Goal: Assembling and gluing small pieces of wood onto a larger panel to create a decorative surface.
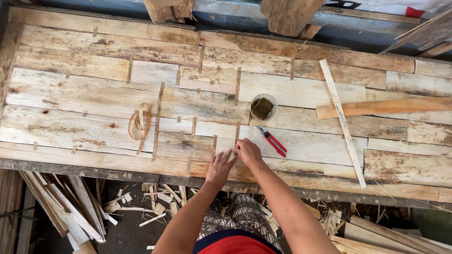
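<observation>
Veneer strip (237,134) needs flat, even pressing along the seam; both hands, left (220,167) and right (248,151), pinch its lower end against the desk (94,94)

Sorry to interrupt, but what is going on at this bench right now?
A person stands at a long bench topped with patched veneer sheets. Both hands meet at one spot near the front edge: the left hand and the right hand press on a thin strip across a seam. Red-handled pliers lie just right of the hands, a small tub stands behind them, and a curled strip lies to the left. A long slat and a wooden handle rest further right.
</observation>
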